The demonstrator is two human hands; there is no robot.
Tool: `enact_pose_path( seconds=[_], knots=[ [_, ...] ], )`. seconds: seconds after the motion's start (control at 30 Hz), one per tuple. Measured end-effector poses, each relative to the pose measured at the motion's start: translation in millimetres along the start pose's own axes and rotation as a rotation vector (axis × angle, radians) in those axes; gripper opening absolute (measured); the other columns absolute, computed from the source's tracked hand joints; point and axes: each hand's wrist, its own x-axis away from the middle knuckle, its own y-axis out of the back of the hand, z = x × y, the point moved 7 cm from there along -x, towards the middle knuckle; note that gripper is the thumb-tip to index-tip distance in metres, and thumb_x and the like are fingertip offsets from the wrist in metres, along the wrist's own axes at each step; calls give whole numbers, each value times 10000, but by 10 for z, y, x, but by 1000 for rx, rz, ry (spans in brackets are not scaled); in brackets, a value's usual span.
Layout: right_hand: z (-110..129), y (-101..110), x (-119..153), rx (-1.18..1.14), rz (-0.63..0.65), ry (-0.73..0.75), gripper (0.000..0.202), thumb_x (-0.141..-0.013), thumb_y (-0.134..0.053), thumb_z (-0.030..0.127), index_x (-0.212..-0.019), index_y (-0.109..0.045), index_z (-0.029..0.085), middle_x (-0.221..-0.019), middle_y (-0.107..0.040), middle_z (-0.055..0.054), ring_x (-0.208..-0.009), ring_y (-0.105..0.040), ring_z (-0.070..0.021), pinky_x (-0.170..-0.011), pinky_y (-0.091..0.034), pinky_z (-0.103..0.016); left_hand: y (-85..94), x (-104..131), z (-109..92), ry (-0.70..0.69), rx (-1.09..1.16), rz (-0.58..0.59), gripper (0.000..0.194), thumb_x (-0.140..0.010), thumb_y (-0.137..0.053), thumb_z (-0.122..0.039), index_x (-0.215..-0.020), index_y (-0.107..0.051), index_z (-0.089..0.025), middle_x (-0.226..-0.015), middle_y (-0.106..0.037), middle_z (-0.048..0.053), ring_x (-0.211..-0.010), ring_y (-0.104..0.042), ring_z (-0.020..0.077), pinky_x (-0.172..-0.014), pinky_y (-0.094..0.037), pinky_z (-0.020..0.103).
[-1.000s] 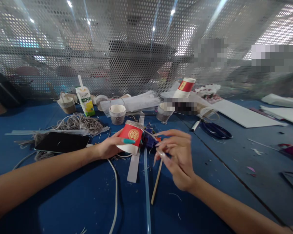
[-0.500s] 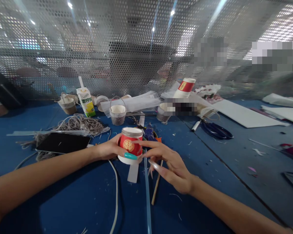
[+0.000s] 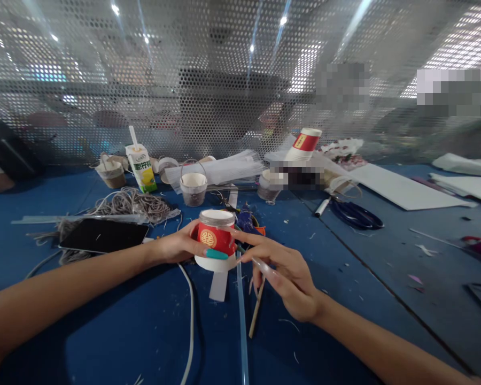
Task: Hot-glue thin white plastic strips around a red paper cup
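A red and white paper cup with a gold round emblem stands near the middle, its narrower end up and a greyish band around that end. My left hand is closed around its left side, with the turquoise-nailed thumb across the front. On the other side, my right hand has its fingers spread, and the index fingertip rests at the cup's right edge. Beneath that hand a thin wooden stick lies on the blue table. A pale flat strip sticks out below the cup, beside a translucent blue glue stick.
Left lie a dark phone and a bundle of grey cord. Behind stand a drink carton, a small handled bucket and stacked cups. A white cable runs forward. Scissors and a marker lie right.
The cup has turned slightly, its gold emblem shifting left. My right hand's fingers have moved a little rightward along the cup's edge; my left hand stays around it.
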Motion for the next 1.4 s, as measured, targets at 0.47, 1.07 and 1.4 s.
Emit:
enact_pose_path(
  seconds=[0.47,1.07,1.4],
  knots=[
    [-114,345,27,-268,-570,-131,217,-841,-526,358,-749,-577,168,-810,-618,-26,-362,-501,-66,-271,-436,-215,-24,3,2,42,36,35,610,-562,-794,-184,-1143,-616,-146,-1007,-714,113,-909,-671,224,-844,-494,353],
    [-92,-80,5,-352,-39,-248,184,-916,-446,340,-903,-558,196,-1354,-513,-126,-457,-529,-34,-483,-540,-266,-14,-8,14,29,-42,-3,580,-549,-793,-198,-1099,-620,-133,-960,-721,110,-894,-670,247,-839,-474,353],
    [-272,175,-39,-523,-417,-333,270,-866,-423,405,-719,-484,186,-923,-673,-72,-297,-415,-40,-262,-406,-227,-39,0,6,32,-11,58,581,-565,-766,-187,-1124,-616,-136,-1027,-707,119,-925,-659,247,-851,-471,363]
  ],
)
